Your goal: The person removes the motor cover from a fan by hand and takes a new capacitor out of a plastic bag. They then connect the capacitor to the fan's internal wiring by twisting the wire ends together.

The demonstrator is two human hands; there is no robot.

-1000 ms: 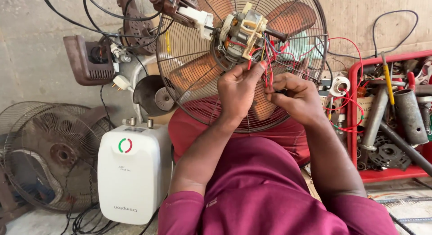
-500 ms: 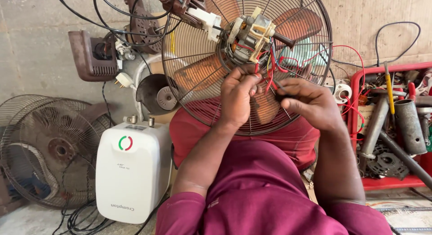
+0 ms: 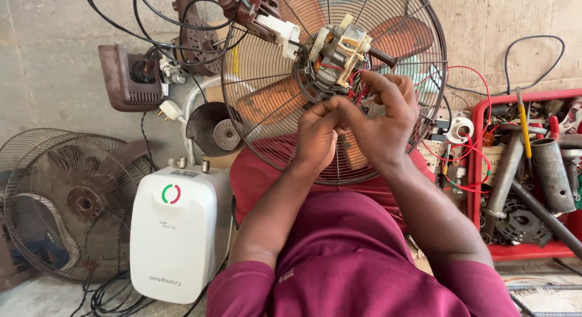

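- Head view: wiring step under way at the exposed fan motor with copper windings and cream plastic frame (image 3: 337, 47), mounted at the hub of the round dark wire fan guard (image 3: 254, 98) propped across the lap.
- Left hand (image 3: 316, 137) raised in front of the guard, fingers curled and pressed together, apparently pinching the thin red wires (image 3: 356, 89) just below the motor; exact grip partly hidden by the other hand.
- Right hand (image 3: 383, 120) touching the left, thumb and forefinger reaching up toward the same red wires, remaining fingers loosely spread above; whether a wire end is pinched, cannot tell.
- Both forearms angled up from the maroon sleeves, wrists bent inward, hands meeting at the centre.
- Judged step: handling the motor leads, likely separating or joining them; next move calls for a steady fine pinch and care not to tug the leads off the windings.
- Around: white boxy water heater with red-green ring mark (image 3: 174, 232) at left, rusty old fan cage (image 3: 73, 202) beside it, red plastic crate of metal tools and pipes (image 3: 479, 189) at right, more red wire trailing towards it.
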